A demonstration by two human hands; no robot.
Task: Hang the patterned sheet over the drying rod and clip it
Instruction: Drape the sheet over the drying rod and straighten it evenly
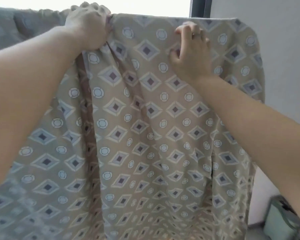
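Observation:
The patterned sheet, tan with diamonds and pale circles, hangs draped over a rod that runs along its top edge; the rod itself is hidden under the cloth. My left hand is clenched around a bunched fold of the sheet at the top left, where the fabric gathers into pleats. My right hand, wearing a ring, lies against the sheet just below the top edge with fingers spread and slightly curled. No clip is visible.
A bright window is behind the top edge, with a dark frame at its right. A white wall stands to the right. A pale green object sits low at the right corner.

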